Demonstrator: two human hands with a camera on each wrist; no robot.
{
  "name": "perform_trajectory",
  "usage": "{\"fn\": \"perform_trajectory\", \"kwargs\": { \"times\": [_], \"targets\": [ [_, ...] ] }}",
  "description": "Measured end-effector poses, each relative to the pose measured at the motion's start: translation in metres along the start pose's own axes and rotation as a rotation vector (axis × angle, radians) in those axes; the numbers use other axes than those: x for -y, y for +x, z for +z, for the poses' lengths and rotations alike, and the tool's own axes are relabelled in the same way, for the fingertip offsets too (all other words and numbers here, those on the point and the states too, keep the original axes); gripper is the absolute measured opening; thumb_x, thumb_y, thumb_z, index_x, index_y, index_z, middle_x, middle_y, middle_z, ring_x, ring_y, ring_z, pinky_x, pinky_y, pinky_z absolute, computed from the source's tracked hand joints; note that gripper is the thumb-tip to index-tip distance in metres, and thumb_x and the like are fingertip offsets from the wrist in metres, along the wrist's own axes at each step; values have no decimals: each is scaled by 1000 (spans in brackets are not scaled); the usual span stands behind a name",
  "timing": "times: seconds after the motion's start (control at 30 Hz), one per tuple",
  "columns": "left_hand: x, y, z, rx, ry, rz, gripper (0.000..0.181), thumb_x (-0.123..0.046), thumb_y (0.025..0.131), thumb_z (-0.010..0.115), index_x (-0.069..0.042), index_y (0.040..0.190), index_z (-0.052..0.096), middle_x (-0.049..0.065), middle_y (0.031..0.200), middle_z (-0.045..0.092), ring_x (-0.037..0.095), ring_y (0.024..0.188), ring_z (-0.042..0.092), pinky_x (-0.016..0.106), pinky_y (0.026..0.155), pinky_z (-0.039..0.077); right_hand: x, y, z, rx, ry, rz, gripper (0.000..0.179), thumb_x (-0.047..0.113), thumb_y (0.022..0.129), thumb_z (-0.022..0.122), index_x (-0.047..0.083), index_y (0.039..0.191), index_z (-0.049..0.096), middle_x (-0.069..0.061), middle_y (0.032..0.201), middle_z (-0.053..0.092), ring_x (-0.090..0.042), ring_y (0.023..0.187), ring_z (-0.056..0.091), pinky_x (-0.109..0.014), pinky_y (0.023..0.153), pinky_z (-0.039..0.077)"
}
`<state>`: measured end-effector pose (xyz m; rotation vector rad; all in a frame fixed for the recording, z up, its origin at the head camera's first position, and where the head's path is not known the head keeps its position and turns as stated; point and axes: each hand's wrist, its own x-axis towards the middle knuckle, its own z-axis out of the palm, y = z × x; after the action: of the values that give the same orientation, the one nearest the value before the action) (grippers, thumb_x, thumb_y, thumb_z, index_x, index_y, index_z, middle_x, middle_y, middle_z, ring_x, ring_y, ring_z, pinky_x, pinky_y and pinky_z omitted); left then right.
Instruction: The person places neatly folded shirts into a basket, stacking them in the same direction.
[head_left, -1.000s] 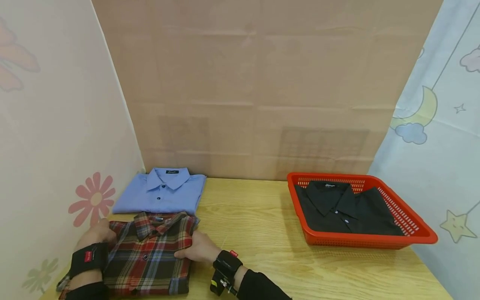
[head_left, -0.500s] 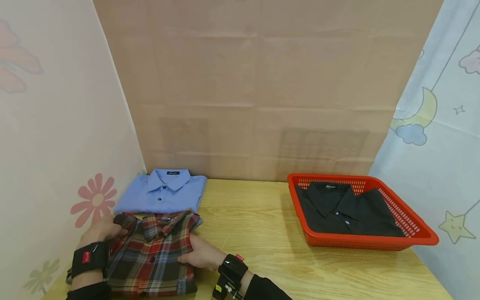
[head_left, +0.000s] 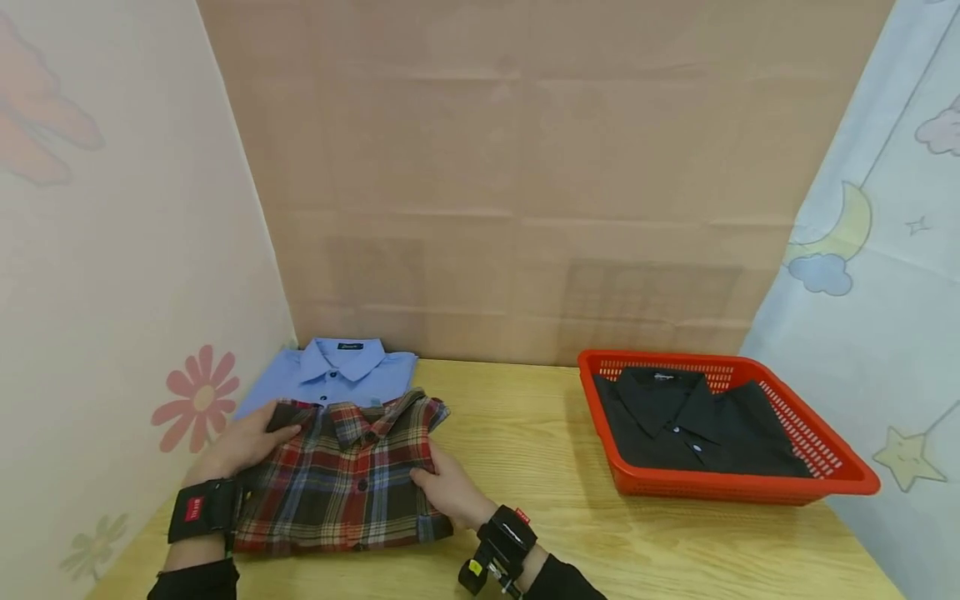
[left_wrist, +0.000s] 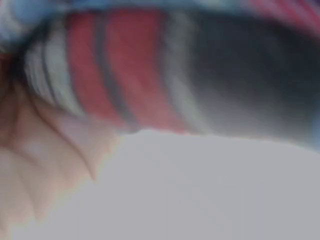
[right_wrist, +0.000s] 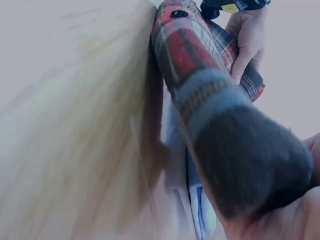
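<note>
Both hands hold a folded plaid shirt [head_left: 345, 479] in red, dark grey, cream and blue, collar facing away. The left hand [head_left: 243, 443] grips its left side, thumb on top and the other fingers hidden beneath. At the right side, the right hand [head_left: 452, 490] pinches the edge with the thumb over the cloth. In the right wrist view, the shirt's thick folded edge [right_wrist: 240, 150] hangs tilted above the table. Blurred striped cloth [left_wrist: 135, 65] fills the upper part of the left wrist view. Behind, a folded light blue shirt [head_left: 375, 379] is partly covered by the plaid collar in the head view.
A red plastic basket [head_left: 750, 485] stands on the right of the wooden table [head_left: 510, 417], with a folded black shirt [head_left: 675, 429] inside. Flower-printed panel [head_left: 202, 250] rises close on the left. Brown paper [head_left: 510, 167] covers the back, and a patterned sheet [head_left: 862, 333] hangs at right.
The plaid shirt has been lifted off the table and carried right and away from the body, now overlapping the blue shirt's front. Both hands moved with it; the left hand's grip came into view.
</note>
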<state>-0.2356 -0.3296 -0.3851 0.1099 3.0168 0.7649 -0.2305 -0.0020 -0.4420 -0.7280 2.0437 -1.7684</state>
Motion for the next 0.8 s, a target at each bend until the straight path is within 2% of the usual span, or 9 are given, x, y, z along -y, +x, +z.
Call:
{"fn": "perform_trajectory", "kwargs": {
  "times": [0.07, 0.17, 0.27, 0.37, 0.47, 0.57, 0.67, 0.7, 0.8],
  "targets": [
    [-4, 2, 4, 24, -55, 29, 87, -37, 92, 67, 12, 148, 21, 38, 139, 42, 55, 125, 43, 68, 98, 38, -2, -1, -5, -34, 7, -12, 52, 9, 105, 41, 14, 155, 26, -15, 147, 46, -31, 128, 52, -44, 102, 46],
    [-8, 6, 9, 78, -150, 81, 91, -27, 82, 80, 11, 145, 27, 33, 133, 50, 47, 118, 50, 62, 96, 43, -4, -2, -12, -73, -3, -35, 52, 8, 105, 41, 11, 155, 27, -16, 150, 43, -33, 135, 45, -49, 108, 40],
    [-10, 9, 13, 101, -191, 110, 63, -14, 79, 81, 9, 128, 50, 21, 112, 64, 32, 100, 60, 49, 86, 51, -5, -4, -21, -93, -13, -45, 54, 7, 104, 41, 7, 155, 23, -18, 154, 36, -37, 141, 37, -54, 112, 34],
    [-14, 11, 17, 75, -154, 142, 37, -12, 86, 74, 6, 115, 60, 15, 101, 68, 28, 91, 63, 44, 78, 52, -5, -5, -32, -99, -25, -39, 53, 7, 104, 41, 6, 155, 25, -18, 154, 36, -37, 141, 37, -55, 112, 34],
    [-21, 13, 21, 51, -114, 164, 44, -18, 95, 63, 6, 131, 53, 26, 117, 64, 42, 105, 62, 52, 85, 50, -4, -7, -43, -107, -22, -27, 47, 10, 105, 41, 7, 151, 31, -17, 148, 44, -35, 134, 45, -50, 107, 39],
    [-30, 15, 26, 38, -97, 155, 58, -23, 101, 54, 6, 148, 35, 33, 139, 48, 53, 126, 46, 62, 97, 43, -1, -9, -56, -136, -19, -11, 44, 15, 105, 44, 7, 148, 36, -14, 139, 53, -25, 121, 55, -42, 99, 45],
    [-37, 19, 31, 19, -70, 146, 62, -25, 103, 49, 6, 152, 26, 35, 147, 37, 55, 133, 36, 65, 102, 37, 2, -12, -67, -180, -2, 37, 46, 19, 103, 50, 3, 145, 39, -11, 116, 63, -17, 96, 60, -34, 84, 48],
    [-38, 21, 33, 12, -62, 146, 63, -24, 104, 49, 6, 152, 24, 35, 149, 34, 55, 135, 34, 65, 103, 35, 3, -12, -70, -194, 4, 59, 46, 21, 103, 51, 1, 143, 41, -11, 112, 64, -16, 95, 61, -34, 84, 49],
    [-43, 24, 37, -7, -66, 160, 65, -25, 104, 49, 7, 153, 21, 35, 150, 31, 55, 136, 32, 65, 105, 34, 6, -14, -76, -240, 20, 120, 47, 23, 100, 56, -4, 137, 46, -15, 106, 64, -25, 96, 61, -38, 85, 48]
  ]
}}
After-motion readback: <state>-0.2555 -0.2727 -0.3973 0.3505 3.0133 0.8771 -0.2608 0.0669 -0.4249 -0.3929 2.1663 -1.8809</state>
